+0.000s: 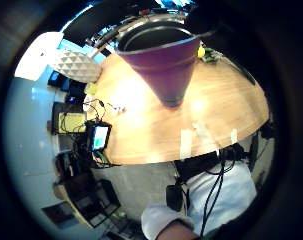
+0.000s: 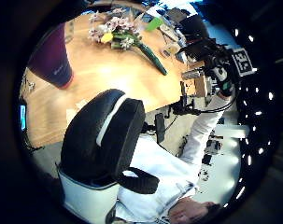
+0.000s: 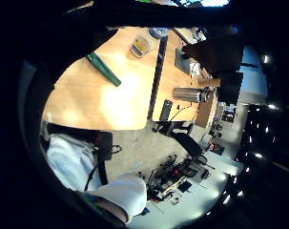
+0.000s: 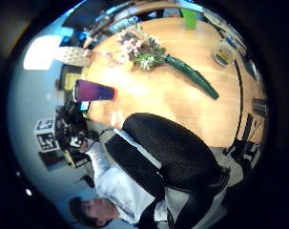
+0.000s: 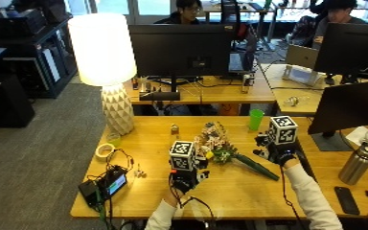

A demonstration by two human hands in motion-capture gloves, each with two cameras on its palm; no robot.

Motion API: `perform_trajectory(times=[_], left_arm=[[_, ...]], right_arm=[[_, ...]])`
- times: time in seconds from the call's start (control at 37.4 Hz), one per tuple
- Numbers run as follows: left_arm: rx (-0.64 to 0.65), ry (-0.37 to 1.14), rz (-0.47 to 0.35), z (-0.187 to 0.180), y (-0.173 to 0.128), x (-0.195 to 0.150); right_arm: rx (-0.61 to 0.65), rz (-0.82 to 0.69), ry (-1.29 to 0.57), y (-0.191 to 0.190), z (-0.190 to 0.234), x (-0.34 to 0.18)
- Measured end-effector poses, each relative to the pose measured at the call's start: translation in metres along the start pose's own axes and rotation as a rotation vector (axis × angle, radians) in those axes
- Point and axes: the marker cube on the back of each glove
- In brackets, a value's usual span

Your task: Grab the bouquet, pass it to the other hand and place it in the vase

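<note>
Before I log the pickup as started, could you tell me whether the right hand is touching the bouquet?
Apart. In the right thumb side palm view, the bouquet lies on the table with bare wood between it and the palm; the outside view shows the right hand raised beside its stem.

Pale pink-and-white bouquet (image 5: pixel 217 146) with a dark green wrapped stem — green cup (image 5: pixel 255 119), wooden table (image 5: pixel 158 191).

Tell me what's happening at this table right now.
A person has both gloved hands raised over a wooden table. The bouquet lies flat between them, untouched. The left hand is over the purple vase, the right hand near the bouquet's green stem end. Nothing is picked up yet.
</note>
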Motion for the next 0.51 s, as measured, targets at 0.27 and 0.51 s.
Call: perform_trajectory(times=[0.27, 0.51], left_arm=[[0.037, 0.021, -0.015, -0.009, -0.004, -0.001], [0.087, -0.014, 0.022, -0.023, -0.014, 0.007]], right_arm=[[-0.016, -0.048, -0.052, 0.002, 0.000, -0.007], [-0.019, -0.020, -0.048, 0.023, -0.017, -0.014]])
